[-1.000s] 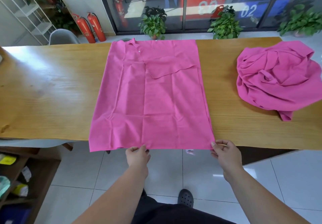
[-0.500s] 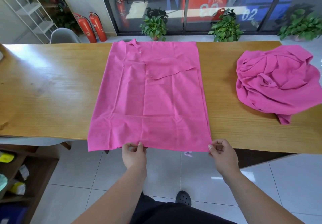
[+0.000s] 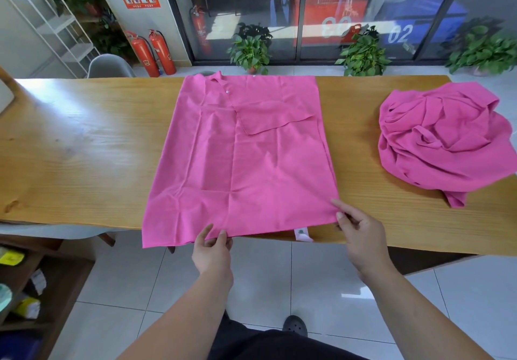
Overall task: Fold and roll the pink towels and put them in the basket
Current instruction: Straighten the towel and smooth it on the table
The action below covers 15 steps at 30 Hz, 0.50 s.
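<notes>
A pink towel [image 3: 237, 158] lies spread flat on the wooden table [image 3: 84, 149], a smaller flap folded over near its far edge. Its near edge hangs slightly over the table's front. My left hand [image 3: 214, 250] pinches that near edge around the middle. My right hand [image 3: 361, 233] pinches the near right corner, lifted a little onto the table. A white label [image 3: 302, 233] shows under the raised edge. A second pink towel [image 3: 444, 138] sits crumpled in a heap at the right of the table. No basket is in view.
A low wooden shelf [image 3: 30, 284] with small items stands at the lower left under the table. A grey chair [image 3: 109, 66], two red fire extinguishers [image 3: 151, 52] and potted plants [image 3: 251, 49] stand beyond the table's far side. White tiled floor lies below me.
My right hand has moved up and forward with the near right corner, lifting that edge onto the table. My left hand has also risen slightly, still holding the near edge.
</notes>
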### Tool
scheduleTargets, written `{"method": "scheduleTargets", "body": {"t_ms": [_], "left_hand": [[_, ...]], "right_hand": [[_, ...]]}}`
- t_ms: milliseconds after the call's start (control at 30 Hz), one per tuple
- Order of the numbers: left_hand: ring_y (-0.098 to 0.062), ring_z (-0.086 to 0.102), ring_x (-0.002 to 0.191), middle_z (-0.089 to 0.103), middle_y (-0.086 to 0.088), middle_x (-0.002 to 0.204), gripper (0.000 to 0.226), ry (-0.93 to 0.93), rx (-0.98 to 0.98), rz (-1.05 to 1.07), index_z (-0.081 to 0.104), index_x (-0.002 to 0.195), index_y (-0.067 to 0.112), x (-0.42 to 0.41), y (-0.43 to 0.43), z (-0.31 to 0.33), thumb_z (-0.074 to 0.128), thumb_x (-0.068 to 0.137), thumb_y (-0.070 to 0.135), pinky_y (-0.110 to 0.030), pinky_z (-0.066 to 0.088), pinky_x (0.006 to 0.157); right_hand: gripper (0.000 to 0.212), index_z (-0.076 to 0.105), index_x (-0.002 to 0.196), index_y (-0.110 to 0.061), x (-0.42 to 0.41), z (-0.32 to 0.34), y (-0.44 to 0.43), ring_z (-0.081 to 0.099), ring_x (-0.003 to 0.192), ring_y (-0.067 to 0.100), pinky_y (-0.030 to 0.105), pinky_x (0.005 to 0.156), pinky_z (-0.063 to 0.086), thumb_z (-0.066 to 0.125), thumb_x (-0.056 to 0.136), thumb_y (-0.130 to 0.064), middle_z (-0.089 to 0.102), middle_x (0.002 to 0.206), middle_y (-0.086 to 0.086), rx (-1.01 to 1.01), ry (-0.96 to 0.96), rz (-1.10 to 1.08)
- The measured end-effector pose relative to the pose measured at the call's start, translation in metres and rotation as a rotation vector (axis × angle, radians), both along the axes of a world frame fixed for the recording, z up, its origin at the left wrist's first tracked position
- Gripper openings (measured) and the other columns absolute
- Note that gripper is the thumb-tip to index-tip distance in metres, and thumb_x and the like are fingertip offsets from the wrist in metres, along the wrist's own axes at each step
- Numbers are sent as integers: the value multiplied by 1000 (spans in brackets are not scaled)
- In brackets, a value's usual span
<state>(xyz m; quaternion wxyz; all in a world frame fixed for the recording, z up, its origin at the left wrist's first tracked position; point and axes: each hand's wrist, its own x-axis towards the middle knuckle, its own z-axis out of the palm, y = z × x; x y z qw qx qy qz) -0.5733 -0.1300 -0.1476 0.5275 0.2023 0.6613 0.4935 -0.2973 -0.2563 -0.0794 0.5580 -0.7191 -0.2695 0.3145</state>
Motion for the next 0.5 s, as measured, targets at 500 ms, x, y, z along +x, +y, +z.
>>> {"method": "scheduleTargets", "body": {"t_ms": [500], "left_hand": [[-16, 71, 84, 70, -6, 106, 42, 86, 18, -35, 69, 131, 31, -8, 8, 3, 77, 96, 10, -26, 54, 76]], "right_hand": [[33, 83, 115, -29, -8, 13, 12, 74, 97, 3, 24, 91, 58, 62, 105, -6, 79, 114, -12, 11, 43, 5]]}}
